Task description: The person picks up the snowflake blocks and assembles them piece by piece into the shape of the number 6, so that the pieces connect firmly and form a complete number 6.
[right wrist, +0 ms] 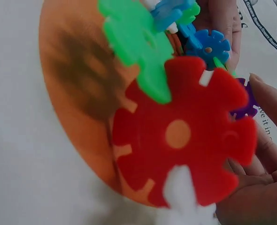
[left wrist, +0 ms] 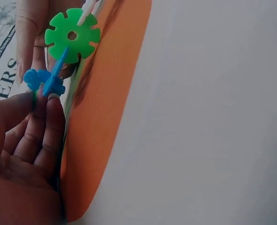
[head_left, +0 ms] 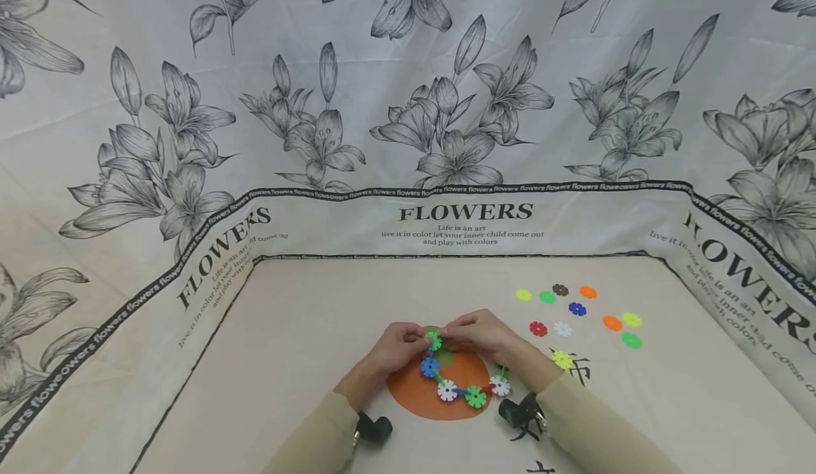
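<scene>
A chain of interlocking notched plastic discs hangs between both hands, including a blue disc [head_left: 430,367], a white disc [head_left: 447,390] and a green disc [head_left: 475,397]. My left hand [head_left: 398,350] pinches the chain's upper end, at another green disc [head_left: 433,340]. In the left wrist view, its fingertips sit just under a blue disc [left wrist: 44,82]. The right hand [head_left: 487,336] meets it fingertip to fingertip. A purple disc [right wrist: 245,103] is between the right thumb and fingers. Nearest the right wrist camera hangs a red disc [right wrist: 213,154], linked to green and white ones.
Beneath the chain lies an orange round mat [head_left: 414,403] with green patches. Loose discs are scattered to the right, among them a red one [head_left: 538,329], a dark blue one [head_left: 576,309] and a yellow one [head_left: 562,359]. A flower-printed cloth [head_left: 465,222] rises behind the table.
</scene>
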`<state>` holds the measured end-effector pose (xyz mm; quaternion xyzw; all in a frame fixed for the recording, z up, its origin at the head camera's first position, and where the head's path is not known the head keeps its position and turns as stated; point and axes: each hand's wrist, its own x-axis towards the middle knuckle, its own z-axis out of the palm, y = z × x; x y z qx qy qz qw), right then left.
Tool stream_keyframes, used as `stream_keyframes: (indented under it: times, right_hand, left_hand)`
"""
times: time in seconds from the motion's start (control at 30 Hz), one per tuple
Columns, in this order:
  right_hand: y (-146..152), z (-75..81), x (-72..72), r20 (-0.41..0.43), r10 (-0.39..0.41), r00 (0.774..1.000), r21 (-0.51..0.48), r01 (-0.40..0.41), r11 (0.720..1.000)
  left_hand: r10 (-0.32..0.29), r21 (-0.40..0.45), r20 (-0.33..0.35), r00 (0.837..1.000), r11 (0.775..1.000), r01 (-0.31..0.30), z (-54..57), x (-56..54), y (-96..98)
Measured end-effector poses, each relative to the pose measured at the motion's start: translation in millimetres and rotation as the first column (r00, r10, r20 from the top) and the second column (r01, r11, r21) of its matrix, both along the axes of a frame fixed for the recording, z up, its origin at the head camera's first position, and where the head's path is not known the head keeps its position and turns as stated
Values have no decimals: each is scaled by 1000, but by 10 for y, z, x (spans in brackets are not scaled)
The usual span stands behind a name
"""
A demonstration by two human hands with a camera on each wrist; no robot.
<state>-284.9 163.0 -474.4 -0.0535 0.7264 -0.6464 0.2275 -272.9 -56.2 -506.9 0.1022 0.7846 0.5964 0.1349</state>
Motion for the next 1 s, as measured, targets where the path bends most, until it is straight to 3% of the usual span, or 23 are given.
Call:
stream_keyframes:
  times: [0.23,0.4,0.57,0.73,0.83,0.9,1.0]
  right_hand:
    - [-89,9,-22,8,-16,1000,23,15,1000]
    - [-88,17,-27,3,-20,1000,44,20,999]
    - [-31,103,11,-112,54,992,114,-41,993]
    - [156,293,62,-216,85,973,219,-37,975]
    - [335,357,89,-291,96,952,258,-18,966]
    - [469,394,114,-361,108,926,305,8,952]
    - [675,428,135,-478,150,865,445,92,891]
  left_hand:
    - [38,-32,-4,999,999,-38,45,0,-33]
    - [-5,-39,8,1000,999,5,50,-38,-63]
    - [-39,-49,23,999,998,40,68,-55,-78]
    - [-44,-56,27,999,997,46,62,-52,-59]
    - [-47,-56,15,999,997,47,51,-37,-48]
    - [-50,-51,15,999,997,51,35,-33,-40]
    - [-57,-44,9,998,997,57,14,-40,-31]
